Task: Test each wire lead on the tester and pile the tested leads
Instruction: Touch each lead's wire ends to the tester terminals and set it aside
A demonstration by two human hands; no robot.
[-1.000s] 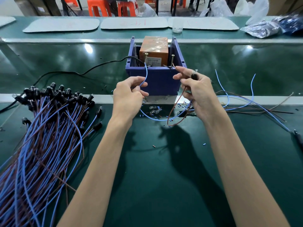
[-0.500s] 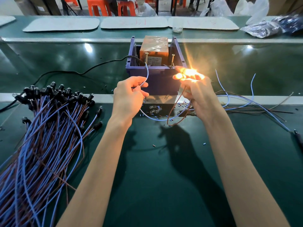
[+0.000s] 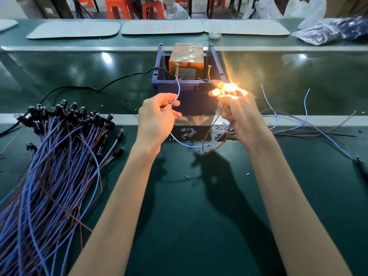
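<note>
While a bright orange-yellow glow [image 3: 229,89] flares at its fingertips, the right hand [image 3: 244,120] pinches the lamp end of one wire lead [image 3: 190,145] just in front of the tester [image 3: 187,96]. Its fingers are curled; glare hides the lamp and the exact grip.

Left hand [image 3: 157,116]: closed on the lead's blue wire [image 3: 178,89], thumb and forefinger pinching it. From there the strand rises to the foot of the left screw post [image 3: 176,69]; contact cannot be confirmed.

Brown wire [image 3: 212,130]: drops from the right hand and loops low over the green bench [image 3: 199,226]. Its free end is lost in the glare near the right screw post [image 3: 209,71].

Tester: dark blue open box holding a tape-wrapped orange-brown block [image 3: 186,56], both screws upright at the front. A black cable [image 3: 99,89] runs off to the left.

Pile of leads [image 3: 49,166]: on the bench, well left of the left arm. Black lamp caps are bunched at the far end; blue and brown tails fan toward the wearer.

Loose wires [image 3: 298,127] lie right of the right hand. Small clear bulbs and scraps [image 3: 187,134] sit at the foot of the box. White mats [image 3: 73,29] lie on the far side of the bench.
</note>
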